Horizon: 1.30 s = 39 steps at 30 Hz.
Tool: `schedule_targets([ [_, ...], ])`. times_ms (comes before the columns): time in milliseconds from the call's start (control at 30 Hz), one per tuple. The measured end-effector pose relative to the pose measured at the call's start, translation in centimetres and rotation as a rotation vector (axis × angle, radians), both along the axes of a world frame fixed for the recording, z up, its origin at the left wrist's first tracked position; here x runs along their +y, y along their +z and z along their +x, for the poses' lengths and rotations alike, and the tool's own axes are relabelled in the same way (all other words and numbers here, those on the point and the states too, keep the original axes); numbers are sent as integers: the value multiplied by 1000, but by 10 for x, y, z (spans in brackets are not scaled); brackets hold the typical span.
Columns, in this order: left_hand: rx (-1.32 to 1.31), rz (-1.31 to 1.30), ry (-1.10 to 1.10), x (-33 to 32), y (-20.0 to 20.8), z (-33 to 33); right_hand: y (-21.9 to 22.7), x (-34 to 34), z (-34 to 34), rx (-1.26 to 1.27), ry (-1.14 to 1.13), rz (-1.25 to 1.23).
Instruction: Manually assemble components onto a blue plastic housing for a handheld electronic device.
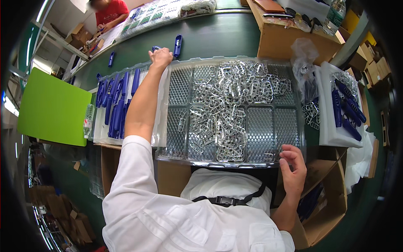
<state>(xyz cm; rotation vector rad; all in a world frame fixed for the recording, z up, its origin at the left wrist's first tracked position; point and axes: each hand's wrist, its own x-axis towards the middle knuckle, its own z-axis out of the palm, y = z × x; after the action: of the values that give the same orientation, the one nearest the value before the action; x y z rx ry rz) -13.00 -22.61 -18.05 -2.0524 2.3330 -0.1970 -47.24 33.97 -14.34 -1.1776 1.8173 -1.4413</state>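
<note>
My left arm stretches across the tray to the green tabletop. My left hand (161, 57) has its fingers closed on a blue plastic piece (156, 48), mostly covered by the fingers. Just right of it, another long blue plastic piece (178, 45) with a pale metal part stands apart on the tabletop. In front of me lies a clear divided tray (262, 130) with heaps of small silver metal loops (231, 96). Beside its near right corner, my right hand (294, 166) is raised with bent fingers apart, holding nothing I can see. A single loop (268, 156) lies in the compartment nearby.
Several blue pieces (115, 101) fill a white tray on the left, beside a bottle (88, 119) and a green panel (54, 107). A white foam box (331, 122) with blue pieces stands right. An open carton (327, 218) is lower right. A person in red (111, 17) works far left.
</note>
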Motion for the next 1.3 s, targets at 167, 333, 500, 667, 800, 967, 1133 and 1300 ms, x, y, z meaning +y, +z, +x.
schedule_targets([
  [167, -103, -98, -88, -12, -22, -21, 7, -5, -2, 68, -59, 48],
  [333, 166, -86, -130, -70, -61, 13, 13, -26, 0, 81, -32, 23],
  [500, 393, -442, -268, -97, -66, 20, 18, -42, -6, 358, -64, 82],
  [667, 323, -654, -501, -39, 9, 24, 15, -70, -10, 589, 15, 117],
  [800, 289, -762, -524, 88, 91, 57, 11, -83, 5, 812, 406, 121],
  [967, 853, -653, -467, 278, 127, 120, -1, -69, 19, 1209, 568, 442],
  [1133, 1062, -808, 28, 436, 31, 225, -13, -74, 14, 1223, 687, 549],
  [1300, 1109, -666, 679, 557, -184, 344, 4, -95, 44, 1052, 429, 112],
])
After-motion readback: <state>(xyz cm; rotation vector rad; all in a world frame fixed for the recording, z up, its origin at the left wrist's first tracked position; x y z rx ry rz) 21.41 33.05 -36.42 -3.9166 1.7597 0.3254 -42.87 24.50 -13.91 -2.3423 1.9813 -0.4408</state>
